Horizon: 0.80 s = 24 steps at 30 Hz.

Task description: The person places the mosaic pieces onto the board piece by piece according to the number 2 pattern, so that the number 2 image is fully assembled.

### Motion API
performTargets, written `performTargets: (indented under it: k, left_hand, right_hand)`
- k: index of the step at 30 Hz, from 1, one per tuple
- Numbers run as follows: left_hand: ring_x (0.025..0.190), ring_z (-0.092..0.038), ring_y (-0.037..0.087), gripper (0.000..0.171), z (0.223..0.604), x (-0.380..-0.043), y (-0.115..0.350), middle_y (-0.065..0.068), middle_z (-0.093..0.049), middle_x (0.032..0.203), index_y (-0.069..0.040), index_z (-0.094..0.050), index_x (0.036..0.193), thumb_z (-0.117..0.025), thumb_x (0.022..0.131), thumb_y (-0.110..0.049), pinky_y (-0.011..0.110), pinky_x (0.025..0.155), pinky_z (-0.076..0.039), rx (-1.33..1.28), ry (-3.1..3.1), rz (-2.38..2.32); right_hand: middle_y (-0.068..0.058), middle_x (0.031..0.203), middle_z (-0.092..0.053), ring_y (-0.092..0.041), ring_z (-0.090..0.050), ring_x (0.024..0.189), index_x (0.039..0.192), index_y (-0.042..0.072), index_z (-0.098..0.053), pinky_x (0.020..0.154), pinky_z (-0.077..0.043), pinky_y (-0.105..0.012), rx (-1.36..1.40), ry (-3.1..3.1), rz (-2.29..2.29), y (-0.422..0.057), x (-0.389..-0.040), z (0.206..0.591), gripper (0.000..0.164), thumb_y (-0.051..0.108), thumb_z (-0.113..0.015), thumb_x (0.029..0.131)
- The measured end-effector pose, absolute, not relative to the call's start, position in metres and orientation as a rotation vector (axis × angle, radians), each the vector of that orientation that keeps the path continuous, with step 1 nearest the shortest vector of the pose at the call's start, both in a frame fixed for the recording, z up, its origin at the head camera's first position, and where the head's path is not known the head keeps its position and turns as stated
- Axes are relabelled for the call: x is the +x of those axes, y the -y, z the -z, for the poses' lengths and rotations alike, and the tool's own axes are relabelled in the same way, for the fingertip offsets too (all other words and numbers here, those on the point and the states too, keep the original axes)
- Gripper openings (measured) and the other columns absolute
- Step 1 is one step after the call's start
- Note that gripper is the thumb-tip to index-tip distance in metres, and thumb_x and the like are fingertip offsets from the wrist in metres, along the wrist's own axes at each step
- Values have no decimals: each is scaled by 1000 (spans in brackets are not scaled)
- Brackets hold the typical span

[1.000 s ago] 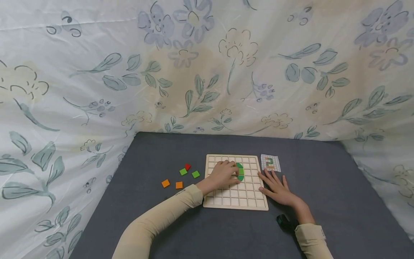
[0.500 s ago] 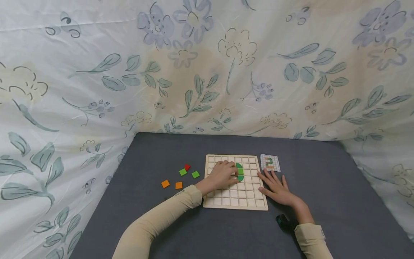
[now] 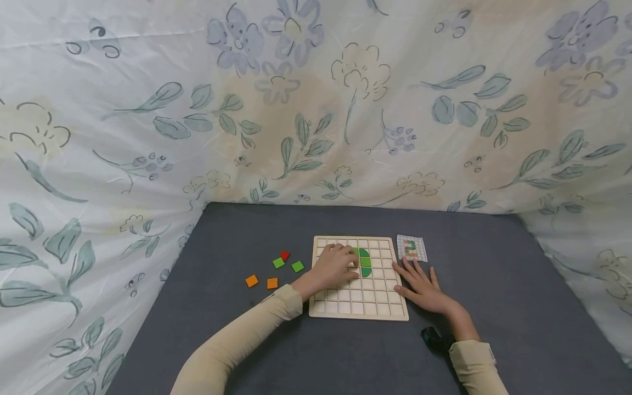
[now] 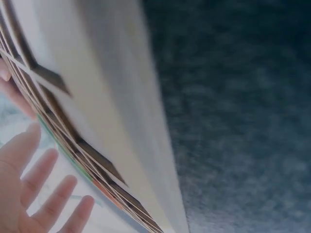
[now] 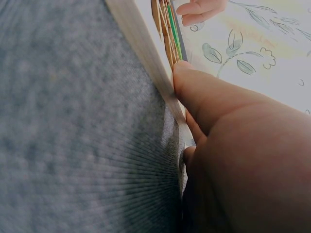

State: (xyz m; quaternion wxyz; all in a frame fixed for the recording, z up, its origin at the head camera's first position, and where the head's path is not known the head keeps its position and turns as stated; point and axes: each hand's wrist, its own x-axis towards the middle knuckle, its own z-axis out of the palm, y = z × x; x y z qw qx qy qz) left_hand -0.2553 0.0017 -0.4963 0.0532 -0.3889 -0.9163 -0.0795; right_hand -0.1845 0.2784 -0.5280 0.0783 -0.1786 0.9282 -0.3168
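A wooden board [image 3: 338, 310] with a square grid lies on the dark table. On it, in the head view, a dark green rounded tile [image 3: 364, 252], a light green square tile [image 3: 366, 262] and another dark green rounded tile [image 3: 366, 272] stand in a column. My left hand [image 3: 334, 265] is over the board just left of them, fingers loosely bent and apart. Another light green tile [image 3: 356, 251] peeks out beside its fingertips. My right hand [image 3: 423, 289] lies spread at the board's right side, fingertips at the rim; its thumb [image 5: 194, 82] touches the edge in the right wrist view.
Loose on the table left of the board are a red tile [image 3: 285, 255], two green tiles, one nearer the board [image 3: 297, 266], and two orange tiles, one farther left [image 3: 252, 281]. A printed pattern card [image 3: 412, 248] lies by the board's upper right corner. Floral cloth [image 3: 316, 109] hangs behind.
My left hand has drawn slightly left from the green column, uncovering more of the green tiles, including part of one to the left. The right hand has stayed in place.
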Motion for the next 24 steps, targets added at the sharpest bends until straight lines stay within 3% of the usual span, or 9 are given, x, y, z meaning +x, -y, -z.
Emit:
performTargets:
  k: [24]
  left_hand:
    - [103,-55,18,25,493,-251,27,-5,-60,110,-27,-70,97,-67,82,-46,44,99,-40,-1078,2832,346]
  right_hand:
    - [-20,154,-5,-43,5,139,149,15,-22,102,20,-64,-556,-2780,982,-281,-184,530,63,34,-49,95]
